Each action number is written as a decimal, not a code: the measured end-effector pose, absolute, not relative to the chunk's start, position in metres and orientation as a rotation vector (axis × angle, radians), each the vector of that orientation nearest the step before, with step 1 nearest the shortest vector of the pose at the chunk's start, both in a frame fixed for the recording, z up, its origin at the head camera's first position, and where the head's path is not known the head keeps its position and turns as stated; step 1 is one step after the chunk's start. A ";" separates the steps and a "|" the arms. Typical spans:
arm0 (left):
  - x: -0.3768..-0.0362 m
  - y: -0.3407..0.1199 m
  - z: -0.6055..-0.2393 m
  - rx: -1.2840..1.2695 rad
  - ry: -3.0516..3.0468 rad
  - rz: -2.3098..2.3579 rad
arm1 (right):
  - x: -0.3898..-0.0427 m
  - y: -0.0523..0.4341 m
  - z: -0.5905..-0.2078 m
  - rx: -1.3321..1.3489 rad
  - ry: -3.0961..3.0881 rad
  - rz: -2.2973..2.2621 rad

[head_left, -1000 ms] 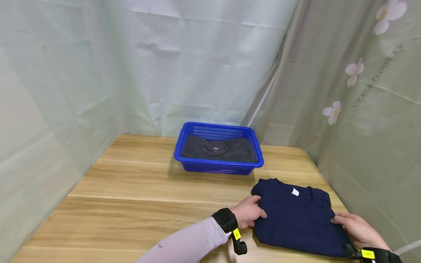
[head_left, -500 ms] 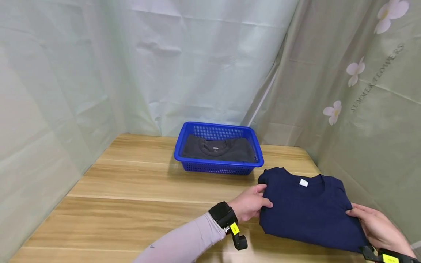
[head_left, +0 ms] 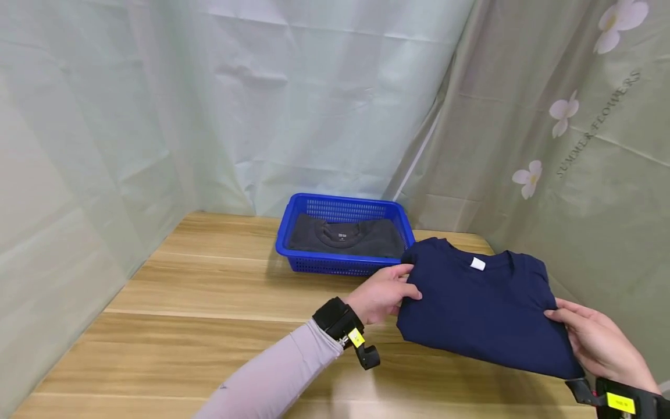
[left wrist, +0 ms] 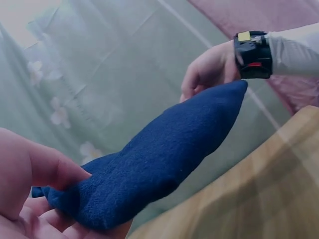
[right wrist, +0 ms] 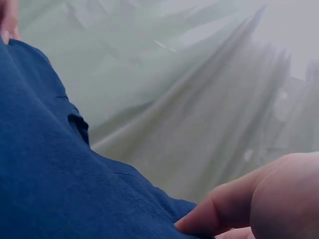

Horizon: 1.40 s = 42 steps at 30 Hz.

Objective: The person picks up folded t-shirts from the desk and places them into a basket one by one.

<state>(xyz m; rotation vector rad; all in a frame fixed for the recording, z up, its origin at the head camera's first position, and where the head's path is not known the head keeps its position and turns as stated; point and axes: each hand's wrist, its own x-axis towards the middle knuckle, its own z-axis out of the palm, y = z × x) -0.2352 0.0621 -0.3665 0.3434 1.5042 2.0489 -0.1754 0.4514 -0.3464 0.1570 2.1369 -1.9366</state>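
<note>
A folded navy T-shirt [head_left: 481,308] with a white neck label hangs above the wooden table [head_left: 209,308], held between both hands. My left hand [head_left: 382,294] pinches its left edge, thumb on top, fingers underneath. My right hand [head_left: 597,343] grips its right edge the same way. In the left wrist view the navy T-shirt [left wrist: 159,164] sags between my left hand [left wrist: 35,194] and my right hand [left wrist: 209,69]. The right wrist view shows the navy T-shirt [right wrist: 55,174] close up under my right hand's thumb [right wrist: 249,199]. A blue basket [head_left: 285,244] behind holds a folded dark grey T-shirt [head_left: 345,237].
Pale green curtains [head_left: 314,99] close off the back and left; a flowered curtain [head_left: 576,134] hangs at the right, close to the table's right edge. Black wrist cameras [head_left: 342,329] are strapped to both forearms.
Both hands have lifted the navy T-shirt off the table and carried it up and back towards the blue basket; its far edge now overlaps the basket's right corner in the head view.
</note>
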 end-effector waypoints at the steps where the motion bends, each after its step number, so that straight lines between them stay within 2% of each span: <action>1: -0.237 0.058 -0.365 0.348 1.508 2.050 | -0.177 0.447 -0.345 0.146 2.118 -1.966; 10: -0.256 0.022 -0.366 0.360 1.523 2.079 | -0.194 0.401 -0.331 0.038 2.120 -2.022; 19: -0.269 -0.019 -0.370 0.336 1.573 2.095 | -0.212 0.355 -0.334 -0.001 2.257 -1.941; 28: -0.284 -0.065 -0.372 0.295 1.653 2.117 | -0.243 0.304 -0.340 -0.038 2.328 -1.869; 34: -0.293 -0.089 -0.375 0.180 1.845 2.069 | -0.263 0.277 -0.343 -0.051 2.245 -1.876; 42: -0.311 -0.110 -0.374 0.076 1.806 2.221 | -0.298 0.244 -0.343 -0.082 2.119 -1.992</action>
